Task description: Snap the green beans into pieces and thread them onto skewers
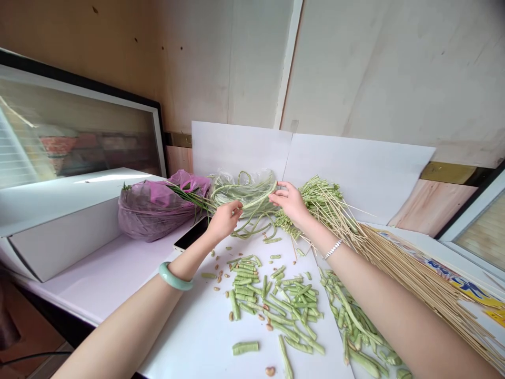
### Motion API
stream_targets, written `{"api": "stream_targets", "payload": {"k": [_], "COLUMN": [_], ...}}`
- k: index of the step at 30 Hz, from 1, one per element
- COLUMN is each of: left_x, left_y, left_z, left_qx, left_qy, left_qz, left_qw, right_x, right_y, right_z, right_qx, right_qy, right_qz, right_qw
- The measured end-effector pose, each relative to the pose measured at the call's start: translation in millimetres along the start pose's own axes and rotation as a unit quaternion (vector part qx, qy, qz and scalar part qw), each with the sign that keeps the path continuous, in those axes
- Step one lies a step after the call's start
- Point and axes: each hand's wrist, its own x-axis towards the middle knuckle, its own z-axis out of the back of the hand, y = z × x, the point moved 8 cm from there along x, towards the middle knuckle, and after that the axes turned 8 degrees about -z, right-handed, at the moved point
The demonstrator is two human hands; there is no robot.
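Both my arms reach forward over a white table (pixel 197 337). My left hand (pixel 224 220), with a pale green bangle on the wrist, is closed on a long green bean (pixel 254 202). My right hand (pixel 289 202), with a silver bracelet, pinches the same bean's other end. Behind the bean lies a pile of long beans in a clear plastic bag (pixel 242 189). In front of me, cut bean pieces (pixel 272 305) and loose bean seeds are scattered on the table.
A purple plastic bag of greens (pixel 152 208) sits at left by a white box (pixel 59 231). A phone (pixel 193 234) lies under my left wrist. Skewers threaded with bean pieces (pixel 374 247) fan out at right over a printed carton (pixel 453 279). White paper sheets line the back wall.
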Motion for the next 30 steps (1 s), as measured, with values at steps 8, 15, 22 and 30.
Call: {"api": "stream_targets", "payload": {"k": [8,15,22,30], "left_x": [0,-19,-39,-54], "left_y": [-12,-69,-104,-121], "left_z": [0.8,-9.7,-29.3,-41.3], "left_qx": [0.056,0.018,0.042,0.084], "left_qy": [0.0,0.054,0.131,0.183], "left_qz": [-0.086,-0.22,-0.304,-0.383], "left_qw": [0.995,0.974,0.943,0.902], "right_x": [-34,-81,-121,-156], "right_y": [3,21,39,36], "right_z": [14,-2,3,1], "right_qx": [0.114,0.05,-0.165,-0.324], "right_qy": [-0.004,0.069,0.05,0.036], "right_qz": [0.038,0.093,0.149,0.186], "right_qw": [0.993,0.992,0.974,0.927]}}
